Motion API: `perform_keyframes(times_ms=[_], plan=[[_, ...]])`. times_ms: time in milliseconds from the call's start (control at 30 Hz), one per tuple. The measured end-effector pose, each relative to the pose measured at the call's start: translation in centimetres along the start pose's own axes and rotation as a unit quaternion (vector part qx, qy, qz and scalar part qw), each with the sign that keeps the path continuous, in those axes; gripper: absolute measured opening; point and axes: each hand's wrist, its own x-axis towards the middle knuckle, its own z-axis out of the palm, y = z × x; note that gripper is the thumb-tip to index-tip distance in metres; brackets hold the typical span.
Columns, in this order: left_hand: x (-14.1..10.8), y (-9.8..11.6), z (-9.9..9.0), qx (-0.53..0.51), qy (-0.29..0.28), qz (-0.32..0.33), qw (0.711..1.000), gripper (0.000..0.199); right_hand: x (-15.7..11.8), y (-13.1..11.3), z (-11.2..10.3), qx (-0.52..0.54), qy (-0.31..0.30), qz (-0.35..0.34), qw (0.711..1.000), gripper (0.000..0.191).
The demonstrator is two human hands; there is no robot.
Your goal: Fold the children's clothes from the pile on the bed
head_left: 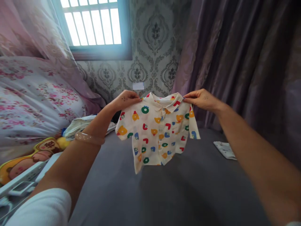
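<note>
A small white collared shirt [155, 131] with colourful printed shapes hangs spread out in front of me, its buttoned front facing me. My left hand [125, 99] pinches it at the shoulder on the left side. At the opposite shoulder, close to the collar, my right hand [203, 99] pinches the cloth between thumb and fingers. Both short sleeves droop outward, and the hem hangs above the grey bed surface [105, 188].
Folded white cloth [78, 124] lies at the left by a floral-covered bundle [39, 94]. A yellow cartoon cushion [35, 160] and a power strip [23, 182] sit nearer me. To the right is a folded spotted cloth [224, 150]; purple curtains [225, 62] hang behind.
</note>
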Motion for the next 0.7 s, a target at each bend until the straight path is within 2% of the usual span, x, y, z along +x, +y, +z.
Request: perform_keyframes(times_ms=[100, 233, 367, 400, 467, 533, 600, 700], plan=[[0.0, 0.0, 0.0, -0.015, 0.003, 0.003, 1.0, 0.033, -0.2, -0.6, 0.2, -0.012, 0.003, 0.006, 1.0, 0.03], [-0.5, 0.8, 0.1, 0.02, 0.047, 0.024, 0.998, 0.029, -0.7, -1.5, 0.1, -0.032, 0.002, -0.007, 0.999, 0.025], [-2.7, 2.8, -1.4, -0.036, 0.08, 0.014, 0.996, 0.029, -2.2, -2.2, -1.7, -0.017, -0.038, 0.004, 0.999, 0.029], [-3.2, 3.2, -2.0, -0.067, 0.077, 0.008, 0.995, 0.03, -2.5, -2.2, -2.2, -0.002, -0.06, 0.012, 0.998, 0.031], [-3.9, 3.8, -2.9, -0.089, 0.035, 0.003, 0.995, 0.032, -2.7, -2.1, -2.9, 0.028, -0.111, 0.027, 0.993, 0.033], [-3.6, 3.9, -2.9, 0.005, -0.002, 0.004, 1.0, 0.028, -2.0, -1.9, -2.6, 0.005, -0.123, 0.034, 0.992, 0.033], [-2.7, 3.8, -2.0, 0.166, 0.038, 0.014, 0.985, 0.024, -0.8, -1.7, -1.5, -0.079, -0.049, 0.014, 0.996, 0.028], [-1.4, 3.3, -0.1, 0.32, 0.163, 0.026, 0.933, 0.028, 0.9, -1.1, 0.4, -0.199, 0.104, -0.048, 0.973, 0.024]])
